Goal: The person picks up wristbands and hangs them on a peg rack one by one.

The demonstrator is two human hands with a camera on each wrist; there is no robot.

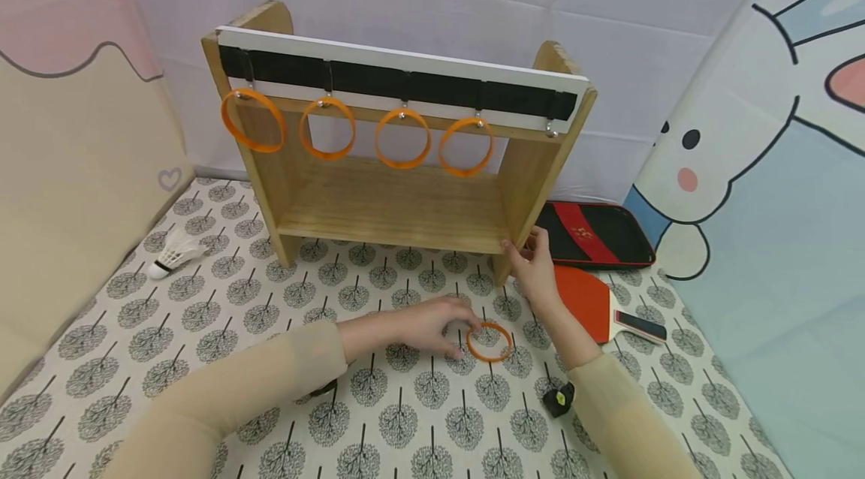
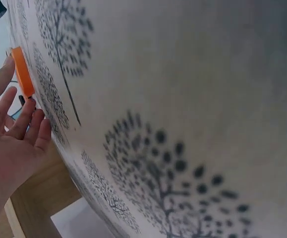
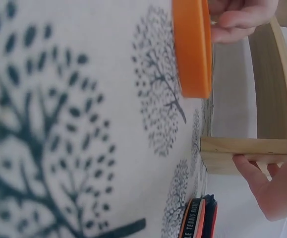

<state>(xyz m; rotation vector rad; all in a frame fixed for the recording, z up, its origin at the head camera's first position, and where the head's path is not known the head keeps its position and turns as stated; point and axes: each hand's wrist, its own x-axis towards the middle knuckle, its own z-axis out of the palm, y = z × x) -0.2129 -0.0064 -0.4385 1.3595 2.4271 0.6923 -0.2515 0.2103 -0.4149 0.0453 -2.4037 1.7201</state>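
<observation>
An orange ring (image 1: 491, 359) lies flat on the tree-patterned cloth. My left hand (image 1: 432, 325) is right beside it, thumb and fingers spread apart, with the index fingertip at the ring's near-left edge. In the left wrist view, the fingers are loosely bent around the near side of the ring (image 2: 23, 73) without closing on it. My right hand (image 1: 537, 269) grips the lower right side panel of a wooden shelf (image 1: 399, 201), thumb in front and fingers behind. Several orange rings hang from hooks on the shelf's black strip (image 1: 442, 87); its rightmost hook (image 1: 551, 130) carries no ring.
A red paddle (image 1: 586, 302) lies right of the shelf, by a black case (image 1: 598, 235) with a red band. On the left lies a shuttlecock (image 1: 174, 255). Printed curtains (image 1: 784, 239) stand at the sides, and a pale sheet (image 1: 439, 6) hangs behind.
</observation>
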